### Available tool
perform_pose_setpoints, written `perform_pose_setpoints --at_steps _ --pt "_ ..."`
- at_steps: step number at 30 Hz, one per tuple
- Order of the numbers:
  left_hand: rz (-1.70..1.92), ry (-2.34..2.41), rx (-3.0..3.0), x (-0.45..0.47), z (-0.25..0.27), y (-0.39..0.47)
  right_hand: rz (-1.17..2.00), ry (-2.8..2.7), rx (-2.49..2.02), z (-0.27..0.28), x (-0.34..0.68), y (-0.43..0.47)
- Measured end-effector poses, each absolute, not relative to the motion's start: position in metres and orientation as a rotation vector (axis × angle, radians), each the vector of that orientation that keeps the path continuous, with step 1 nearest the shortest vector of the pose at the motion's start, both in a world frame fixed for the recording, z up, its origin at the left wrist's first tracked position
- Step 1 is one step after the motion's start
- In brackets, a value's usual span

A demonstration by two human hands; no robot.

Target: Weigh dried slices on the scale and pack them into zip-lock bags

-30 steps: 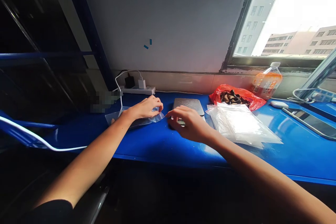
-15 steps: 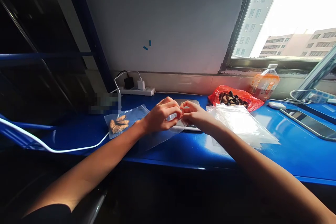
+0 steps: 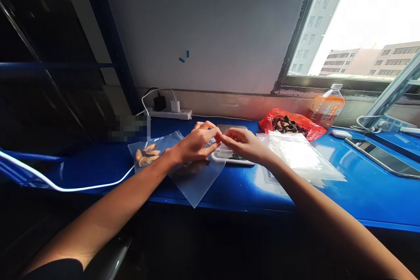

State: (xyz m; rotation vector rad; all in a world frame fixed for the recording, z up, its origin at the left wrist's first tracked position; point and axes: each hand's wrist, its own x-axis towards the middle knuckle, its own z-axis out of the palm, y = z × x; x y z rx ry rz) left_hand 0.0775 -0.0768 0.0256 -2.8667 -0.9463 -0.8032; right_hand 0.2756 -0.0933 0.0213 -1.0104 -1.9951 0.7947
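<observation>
My left hand [image 3: 201,141] and my right hand [image 3: 243,143] meet above the middle of the blue desk, fingertips pinched together on the upper edge of a clear plastic bag [image 3: 201,186]. One corner of that bag hangs toward the desk's front edge. Dark brownish shapes show through it under my left hand, too unclear to name. Behind and below my hands is a flat device like a small scale [image 3: 243,161], mostly covered. To the left lies another clear bag [image 3: 170,138] with several brown dried pieces [image 3: 146,156], partly behind my left forearm.
On the right sit a stack of clear bags [image 3: 303,157], a red plastic bag [image 3: 271,121] of dark dried pieces, an orange drink bottle [image 3: 327,107] and a phone [image 3: 382,156]. A power strip [image 3: 183,114] stands by the wall; a white cable [image 3: 78,189] crosses the left.
The clear bag between my hands has swung, its free corner now hanging lower and nearer the desk's front edge. My fingertips have come closer together. The view has shifted slightly.
</observation>
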Motion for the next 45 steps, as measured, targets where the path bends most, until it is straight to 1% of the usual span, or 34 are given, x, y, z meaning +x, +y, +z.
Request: perform_pose_setpoints --at_steps 3,5,8,10,11,13,16,19,21,23,26,30,33,39,45 --pt "-0.791 -1.009 -2.848 0.073 0.027 -0.072 0.586 -2.131 -1.038 0.022 0.271 -0.102" --pt "-0.745 -1.055 -2.845 0.069 0.028 -0.069 0.523 -2.130 -1.008 0.024 0.269 -0.106" --pt "-0.652 -1.133 -2.854 0.064 0.030 -0.064 0.592 -2.063 -0.941 0.029 0.270 -0.106" --pt "-0.705 -1.138 -2.874 0.062 0.032 -0.062 0.704 -1.935 -0.932 0.035 0.275 -0.104" --pt "-0.795 -1.127 -2.880 0.060 0.033 -0.062 0.759 -1.843 -0.924 0.037 0.278 -0.102" --pt "-1.095 -1.110 -2.863 0.056 0.036 -0.061 0.843 -1.623 -0.891 0.042 0.287 -0.096" --pt "-1.742 -1.079 -2.741 0.047 0.042 -0.055 0.915 -1.405 -0.881 0.045 0.298 -0.091" --pt "-2.410 -0.910 -2.473 0.035 0.046 -0.043 1.006 -1.460 -0.938 0.042 0.298 -0.094" --pt "-2.655 -0.815 -2.297 0.031 0.047 -0.036 1.126 -1.510 -0.960 0.037 0.290 -0.098" --pt "-2.747 -0.794 -2.237 0.030 0.047 -0.033 1.283 -1.494 -0.955 0.030 0.278 -0.103" --pt "-2.750 -0.772 -2.291 0.033 0.046 -0.034 1.455 -1.348 -0.892 0.023 0.262 -0.106" --pt "-2.584 -0.726 -2.430 0.036 0.044 -0.041 1.499 -1.228 -0.719 0.024 0.258 -0.104" --pt "-2.407 -0.752 -2.537 0.035 0.045 -0.047 1.405 -1.232 -0.676 0.026 0.264 -0.101" --pt "-1.933 -0.953 -2.788 0.044 0.044 -0.063 1.142 -1.249 -0.820 0.027 0.304 -0.099" --pt "-1.511 -1.162 -3.056 0.063 0.036 -0.076 1.021 -0.989 -0.878 0.023 0.370 -0.119"
